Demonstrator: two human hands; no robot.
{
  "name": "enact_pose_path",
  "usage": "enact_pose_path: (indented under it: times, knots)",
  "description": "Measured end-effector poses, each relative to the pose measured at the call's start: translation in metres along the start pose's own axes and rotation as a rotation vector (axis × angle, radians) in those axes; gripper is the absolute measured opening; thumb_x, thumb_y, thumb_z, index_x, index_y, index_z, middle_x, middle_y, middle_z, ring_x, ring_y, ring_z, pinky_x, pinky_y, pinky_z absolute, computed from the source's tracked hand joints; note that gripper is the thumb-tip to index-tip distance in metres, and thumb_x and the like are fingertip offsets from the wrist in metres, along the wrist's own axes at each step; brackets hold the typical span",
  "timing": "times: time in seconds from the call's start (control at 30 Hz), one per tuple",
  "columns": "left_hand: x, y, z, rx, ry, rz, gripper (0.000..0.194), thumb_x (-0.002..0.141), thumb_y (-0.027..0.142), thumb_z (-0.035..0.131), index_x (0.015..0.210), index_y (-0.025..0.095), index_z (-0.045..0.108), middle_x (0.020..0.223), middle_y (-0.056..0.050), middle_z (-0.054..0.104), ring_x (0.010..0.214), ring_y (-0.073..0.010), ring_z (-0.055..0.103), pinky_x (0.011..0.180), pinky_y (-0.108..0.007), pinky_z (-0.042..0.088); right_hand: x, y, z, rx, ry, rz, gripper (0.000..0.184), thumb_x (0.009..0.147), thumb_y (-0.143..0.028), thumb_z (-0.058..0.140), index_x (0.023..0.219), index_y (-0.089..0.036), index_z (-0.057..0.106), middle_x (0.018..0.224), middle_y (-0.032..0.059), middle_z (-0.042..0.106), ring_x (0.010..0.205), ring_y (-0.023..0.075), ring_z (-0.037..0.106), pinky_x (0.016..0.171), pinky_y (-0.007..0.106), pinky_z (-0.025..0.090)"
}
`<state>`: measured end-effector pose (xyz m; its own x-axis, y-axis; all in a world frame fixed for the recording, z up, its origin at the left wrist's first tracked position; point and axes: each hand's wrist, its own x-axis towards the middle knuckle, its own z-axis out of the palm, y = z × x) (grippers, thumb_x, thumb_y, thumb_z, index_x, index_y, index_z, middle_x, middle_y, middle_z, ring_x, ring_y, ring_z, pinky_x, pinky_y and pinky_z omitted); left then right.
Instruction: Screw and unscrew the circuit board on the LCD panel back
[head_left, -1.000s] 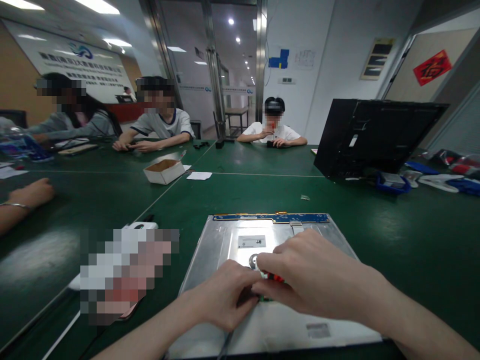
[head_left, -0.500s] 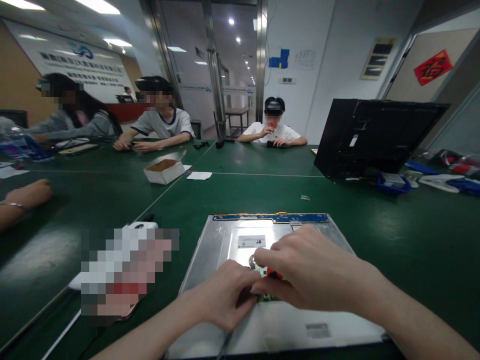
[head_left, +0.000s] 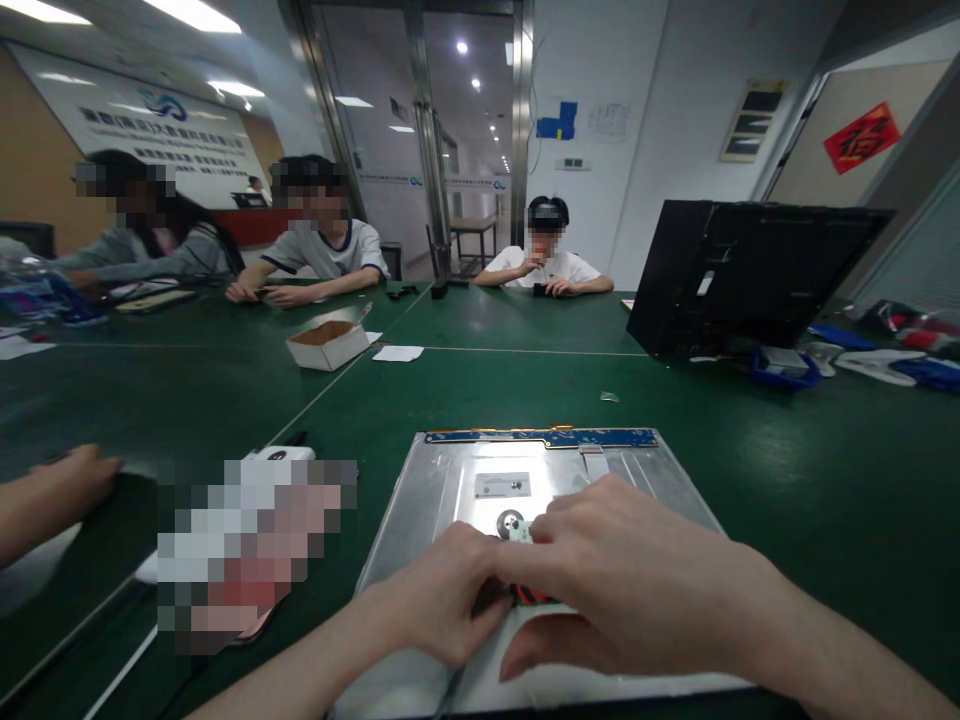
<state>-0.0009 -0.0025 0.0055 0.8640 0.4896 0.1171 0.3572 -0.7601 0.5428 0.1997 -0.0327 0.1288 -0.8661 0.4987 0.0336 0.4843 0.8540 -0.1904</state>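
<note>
Green table [head_left: 787,480], stretching far across the room, with bare room right of the work. Black monitor [head_left: 750,275] standing at far right. Silver metal panel [head_left: 465,480] lying flat at the near edge, blue strip [head_left: 540,437] along its far side. Open cardboard box [head_left: 328,343] at far left (brown contents, unclear). Left hand [head_left: 442,595] and right hand [head_left: 615,580] together mid-panel, pinching a small red-and-green part [head_left: 531,596], mostly hidden.
</note>
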Motion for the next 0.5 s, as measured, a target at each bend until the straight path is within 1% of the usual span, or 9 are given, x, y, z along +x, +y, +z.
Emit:
enact_pose_path:
  times: [0.07, 0.13, 0.23, 0.33, 0.43, 0.5]
  knots:
    - [0.0008, -0.0005, -0.0002, 0.01, 0.0, 0.021, 0.009, 0.068, 0.011, 0.049, 0.072, 0.019, 0.051, 0.06, 0.003, 0.052, 0.053, -0.0124, 0.045, 0.054, -0.022, 0.038, -0.0001, -0.0013, 0.0021, -0.034, 0.008, -0.001, 0.023, 0.093, -0.044, 0.05, 0.104, -0.023, 0.054, 0.076, -0.0017, 0.066, 0.059, 0.0128, 0.055, 0.049, 0.027, 0.023]
    - [0.0007, -0.0012, 0.0004, 0.032, 0.011, 0.015, 0.011, 0.066, 0.011, 0.049, 0.074, 0.019, 0.052, 0.059, 0.003, 0.051, 0.052, -0.0124, 0.044, 0.053, -0.023, 0.037, -0.0005, -0.0012, 0.004, -0.068, 0.024, 0.008, 0.016, 0.094, -0.035, 0.048, 0.102, -0.022, 0.054, 0.074, -0.0006, 0.066, 0.058, 0.0129, 0.055, 0.05, 0.028, 0.021]
    - [-0.0005, -0.0023, 0.0019, 0.064, 0.02, -0.003, 0.011, 0.069, 0.014, 0.05, 0.079, 0.017, 0.054, 0.061, 0.002, 0.055, 0.052, -0.0132, 0.046, 0.053, -0.024, 0.037, -0.001, 0.0013, 0.0046, -0.072, 0.038, 0.028, 0.009, 0.091, -0.025, 0.048, 0.097, -0.02, 0.052, 0.076, 0.0004, 0.066, 0.06, 0.0131, 0.055, 0.05, 0.028, 0.022]
    - [-0.0013, -0.0023, 0.002, 0.111, 0.027, 0.007, 0.009, 0.074, 0.015, 0.05, 0.082, 0.017, 0.055, 0.067, -0.001, 0.059, 0.055, -0.0148, 0.05, 0.054, -0.025, 0.038, -0.0016, 0.0038, 0.0014, -0.035, 0.019, 0.019, 0.012, 0.086, -0.021, 0.052, 0.097, -0.02, 0.049, 0.082, -0.0001, 0.066, 0.063, 0.0132, 0.054, 0.05, 0.027, 0.025]
    - [-0.0004, 0.0002, -0.0007, 0.123, 0.035, 0.04, 0.003, 0.076, 0.016, 0.05, 0.077, 0.018, 0.051, 0.062, 0.001, 0.056, 0.053, -0.0141, 0.049, 0.053, -0.025, 0.037, -0.0025, 0.0039, -0.0034, -0.019, -0.023, -0.019, 0.018, 0.084, -0.015, 0.054, 0.1, -0.021, 0.048, 0.088, -0.0007, 0.065, 0.065, 0.0127, 0.055, 0.051, 0.026, 0.027]
    - [0.0008, 0.0024, -0.0028, 0.112, 0.044, 0.041, 0.004, 0.076, 0.016, 0.05, 0.075, 0.019, 0.049, 0.059, 0.003, 0.053, 0.051, -0.0132, 0.046, 0.051, -0.024, 0.036, -0.003, 0.0029, -0.0051, -0.024, -0.046, -0.032, 0.021, 0.084, -0.014, 0.055, 0.102, -0.022, 0.049, 0.089, -0.0008, 0.065, 0.067, 0.0127, 0.056, 0.051, 0.026, 0.028]
